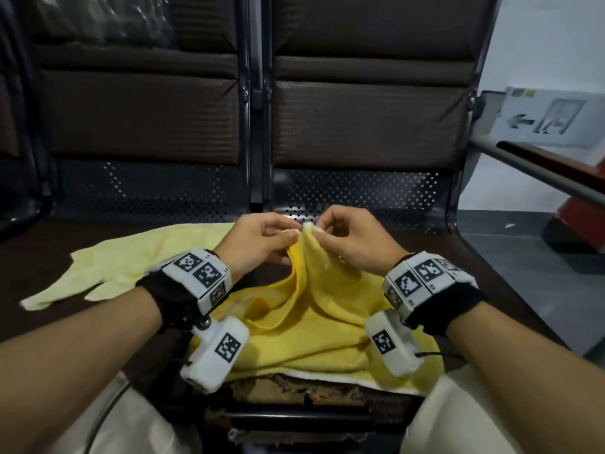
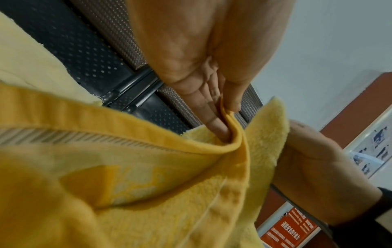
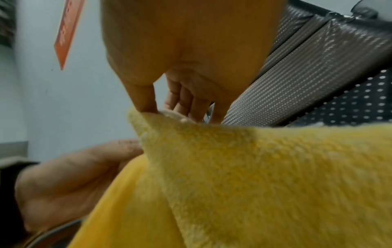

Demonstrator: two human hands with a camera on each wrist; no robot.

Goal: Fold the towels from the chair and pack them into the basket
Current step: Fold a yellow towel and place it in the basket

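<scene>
Early stage: left hand (image 1: 262, 239) and right hand (image 1: 355, 244) fingers (image 2: 216, 124) both pinch one raised edge of the deep-yellow terry towel (image 1: 314, 326) on the dark chair seat (image 1: 442, 253), pale-yellow towel (image 1: 108, 267) left of it unfolded, basket not visible

Both hands meet at one pinch point: the left hand (image 1: 258, 239) just left of it, the right hand (image 1: 352, 242) just right. The held towel (image 1: 311, 326) drapes below and nearer the person (over the seat's front). A second towel (image 1: 131, 260) lies left on the chair (image 1: 360, 198), whose backrest stands behind.
</scene>
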